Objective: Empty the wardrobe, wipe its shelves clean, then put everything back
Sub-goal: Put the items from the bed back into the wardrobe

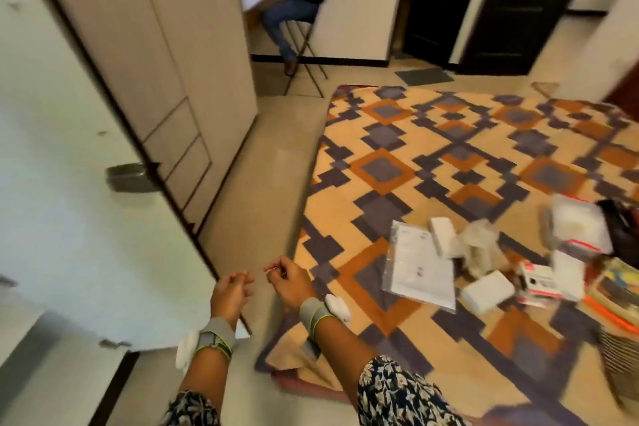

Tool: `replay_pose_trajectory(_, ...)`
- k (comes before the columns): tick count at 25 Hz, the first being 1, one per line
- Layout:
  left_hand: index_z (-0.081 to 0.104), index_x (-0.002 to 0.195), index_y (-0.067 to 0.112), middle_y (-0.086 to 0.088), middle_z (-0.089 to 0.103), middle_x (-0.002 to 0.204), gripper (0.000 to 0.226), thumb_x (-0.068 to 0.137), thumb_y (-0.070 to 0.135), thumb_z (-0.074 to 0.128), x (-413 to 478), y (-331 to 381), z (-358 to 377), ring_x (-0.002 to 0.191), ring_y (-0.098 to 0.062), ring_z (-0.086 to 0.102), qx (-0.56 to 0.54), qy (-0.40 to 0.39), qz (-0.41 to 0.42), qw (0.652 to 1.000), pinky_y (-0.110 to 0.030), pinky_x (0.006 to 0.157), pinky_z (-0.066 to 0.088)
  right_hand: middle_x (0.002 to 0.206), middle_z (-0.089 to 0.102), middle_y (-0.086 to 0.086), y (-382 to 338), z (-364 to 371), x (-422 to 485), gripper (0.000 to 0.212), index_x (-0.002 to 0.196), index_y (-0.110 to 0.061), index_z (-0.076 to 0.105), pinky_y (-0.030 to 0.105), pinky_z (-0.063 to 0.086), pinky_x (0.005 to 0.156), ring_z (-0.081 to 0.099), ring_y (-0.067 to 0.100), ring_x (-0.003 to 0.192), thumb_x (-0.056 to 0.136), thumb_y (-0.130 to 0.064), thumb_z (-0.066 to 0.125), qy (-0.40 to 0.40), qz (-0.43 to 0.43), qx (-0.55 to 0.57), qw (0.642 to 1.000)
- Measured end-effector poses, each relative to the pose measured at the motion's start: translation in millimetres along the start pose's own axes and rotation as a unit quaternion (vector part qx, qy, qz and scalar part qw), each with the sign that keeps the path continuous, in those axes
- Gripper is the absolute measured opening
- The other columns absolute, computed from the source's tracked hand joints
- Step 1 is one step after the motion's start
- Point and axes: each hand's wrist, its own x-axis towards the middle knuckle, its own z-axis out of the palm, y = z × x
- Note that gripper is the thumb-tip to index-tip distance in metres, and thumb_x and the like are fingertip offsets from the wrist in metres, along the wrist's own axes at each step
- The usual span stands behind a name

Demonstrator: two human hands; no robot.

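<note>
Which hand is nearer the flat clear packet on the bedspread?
Right. The right hand is at the bedspread's edge, left of the packet; the left hand is farther left, by the wardrobe door.

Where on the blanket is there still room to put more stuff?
The far half of the blanket, toward the dark doors, is bare, and so is its left edge beside the floor. The near right corner is crowded with boxes, papers and bags.

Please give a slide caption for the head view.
Left hand and right hand hover beside the open white wardrobe door; white boxes and clear plastic packets lie on the orange-and-blue geometric bedspread.
</note>
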Motion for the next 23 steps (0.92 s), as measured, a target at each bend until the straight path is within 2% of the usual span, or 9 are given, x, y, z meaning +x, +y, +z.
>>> replay_pose_trajectory(2,0.052,0.084,0.016,-0.005,0.058,0.085,0.018,0.098,0.012,0.043,-2,-9,69,0.061,-0.014,0.047,0.037,-0.057,-0.024,0.997,-0.020,0.054,0.040,0.071,0.055,-0.007,36,-52,-2,0.010,0.087,-0.022,0.057,0.024,0.043,0.066,0.051,0.012,0.066,0.090,-0.015,0.049,0.049,0.046,0.039,0.997)
replay_pose_trajectory(4,0.053,0.089,0.013,-0.007,0.058,0.086,0.014,0.099,0.011,0.043,-4,-25,119,0.060,-0.015,0.047,0.070,-0.103,-0.042,0.991,-0.021,0.051,0.038,0.071,0.052,-0.007,64,-93,-9,0.016,0.083,-0.027,0.056,0.018,0.040,0.062,0.050,0.009,0.066,0.092,-0.015,0.050,0.098,0.081,0.056,0.990)
replay_pose_trajectory(6,0.054,0.094,0.010,-0.008,0.059,0.085,0.013,0.099,0.011,0.043,-6,-33,167,0.059,-0.016,0.048,0.100,-0.144,-0.055,0.983,-0.025,0.053,0.035,0.072,0.053,-0.006,95,-133,-13,0.018,0.081,-0.030,0.055,0.022,0.041,0.066,0.051,0.011,0.070,0.092,-0.016,0.051,0.138,0.117,0.068,0.981)
replay_pose_trajectory(8,0.053,0.098,0.009,-0.005,0.058,0.083,0.012,0.099,0.010,0.041,1,-39,212,0.055,-0.013,0.052,0.132,-0.186,-0.060,0.972,-0.023,0.051,0.038,0.069,0.051,-0.008,123,-170,-13,0.012,0.086,-0.024,0.055,0.022,0.040,0.065,0.050,0.013,0.070,0.092,-0.014,0.052,0.172,0.157,0.077,0.969)
replay_pose_trajectory(10,0.053,0.091,0.011,-0.009,0.059,0.086,0.014,0.099,0.009,0.041,5,-41,247,0.049,-0.010,0.053,0.156,-0.216,-0.059,0.962,-0.023,0.050,0.037,0.069,0.051,-0.010,144,-203,-16,0.006,0.089,-0.019,0.055,0.022,0.040,0.065,0.050,0.014,0.070,0.092,-0.015,0.053,0.214,0.191,0.083,0.954)
replay_pose_trajectory(15,0.054,0.079,0.014,-0.003,0.059,0.077,0.021,0.097,0.010,0.045,14,-58,338,0.057,-0.018,0.047,0.244,-0.290,-0.076,0.922,-0.025,0.053,0.039,0.075,0.056,-0.001,196,-285,-16,0.006,0.087,-0.015,0.054,0.027,0.044,0.072,0.052,0.017,0.074,0.091,-0.011,0.056,0.306,0.277,0.127,0.902)
replay_pose_trajectory(17,0.051,0.074,0.013,-0.007,0.056,0.074,0.022,0.095,0.010,0.047,19,-65,371,0.058,-0.020,0.046,0.274,-0.314,-0.094,0.904,-0.028,0.059,0.039,0.086,0.058,0.008,214,-312,-14,0.003,0.094,-0.009,0.054,0.027,0.044,0.070,0.054,0.022,0.081,0.092,-0.010,0.055,0.346,0.308,0.150,0.873)
replay_pose_trajectory(19,0.051,0.080,0.011,-0.014,0.054,0.081,0.013,0.091,0.017,0.051,25,-71,393,0.063,-0.022,0.048,0.289,-0.333,-0.094,0.892,-0.036,0.066,0.040,0.097,0.059,0.014,224,-333,-16,0.015,0.105,-0.003,0.056,0.025,0.039,0.068,0.053,0.023,0.089,0.093,-0.012,0.054,0.372,0.324,0.158,0.855)
replay_pose_trajectory(23,0.054,0.096,0.016,-0.008,0.058,0.099,0.005,0.092,0.019,0.052,35,-85,446,0.097,-0.027,0.055,0.351,-0.333,-0.066,0.873,-0.036,0.090,0.045,0.105,0.056,0.008,260,-374,-6,0.032,0.119,-0.005,0.050,0.022,0.038,0.076,0.053,0.023,0.094,0.091,-0.018,0.057,0.378,0.371,0.165,0.832)
